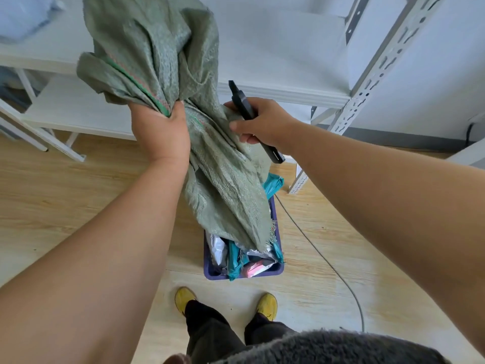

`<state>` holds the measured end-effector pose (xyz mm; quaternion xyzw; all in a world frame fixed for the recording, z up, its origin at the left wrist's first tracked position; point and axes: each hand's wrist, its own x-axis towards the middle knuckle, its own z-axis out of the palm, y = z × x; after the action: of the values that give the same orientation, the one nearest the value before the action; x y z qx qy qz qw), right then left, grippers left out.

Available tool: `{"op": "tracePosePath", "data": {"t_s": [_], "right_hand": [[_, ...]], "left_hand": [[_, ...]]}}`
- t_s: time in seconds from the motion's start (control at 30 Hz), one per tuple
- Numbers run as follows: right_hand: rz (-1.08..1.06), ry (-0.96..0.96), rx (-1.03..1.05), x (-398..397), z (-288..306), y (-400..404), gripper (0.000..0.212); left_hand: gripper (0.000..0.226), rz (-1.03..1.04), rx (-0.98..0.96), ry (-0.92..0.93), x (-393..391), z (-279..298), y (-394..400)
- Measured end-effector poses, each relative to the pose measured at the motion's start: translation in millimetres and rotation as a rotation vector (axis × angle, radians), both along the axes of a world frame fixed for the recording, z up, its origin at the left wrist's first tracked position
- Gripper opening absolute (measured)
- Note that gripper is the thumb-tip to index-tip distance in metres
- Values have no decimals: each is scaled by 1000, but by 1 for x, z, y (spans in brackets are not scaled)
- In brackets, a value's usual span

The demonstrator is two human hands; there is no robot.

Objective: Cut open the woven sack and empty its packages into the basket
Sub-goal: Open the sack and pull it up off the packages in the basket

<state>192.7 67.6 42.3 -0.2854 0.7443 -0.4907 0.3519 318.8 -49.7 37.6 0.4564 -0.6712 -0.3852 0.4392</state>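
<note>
Head camera is looking down over both forearms at the woven sack (168, 82), the largest thing in view, which is hanging upended with its long axis running from high at the upper left down to its frayed cut mouth at the lower right. That mouth is dangling directly over the blue basket (210, 269) on the floor in front of the person's feet, its threads touching or just above the heap. The sack is looking limp and flat, so I judge it is nearly emptied. Inside the basket, teal, silver and pink packages (236, 256) are lying piled, one teal one poking up at the far rim. The left hand (161, 127) is clamped around a bunched fold of the sack near its middle and is bearing the weight; the basket is lying below and nearer the body than both hands. The right hand (262, 122), just beside it, is pinching the cloth with the thumb while the fingers are closed around a dark cutter (244, 106).
</note>
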Motion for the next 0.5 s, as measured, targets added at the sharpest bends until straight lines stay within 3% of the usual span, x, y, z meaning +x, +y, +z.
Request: {"op": "tracePosePath", "data": {"t_s": [0.5], "right_hand": [[-23,6,-94,38,42,28,36]], "left_hand": [[51,21,-170,-34,40,64,19]]}}
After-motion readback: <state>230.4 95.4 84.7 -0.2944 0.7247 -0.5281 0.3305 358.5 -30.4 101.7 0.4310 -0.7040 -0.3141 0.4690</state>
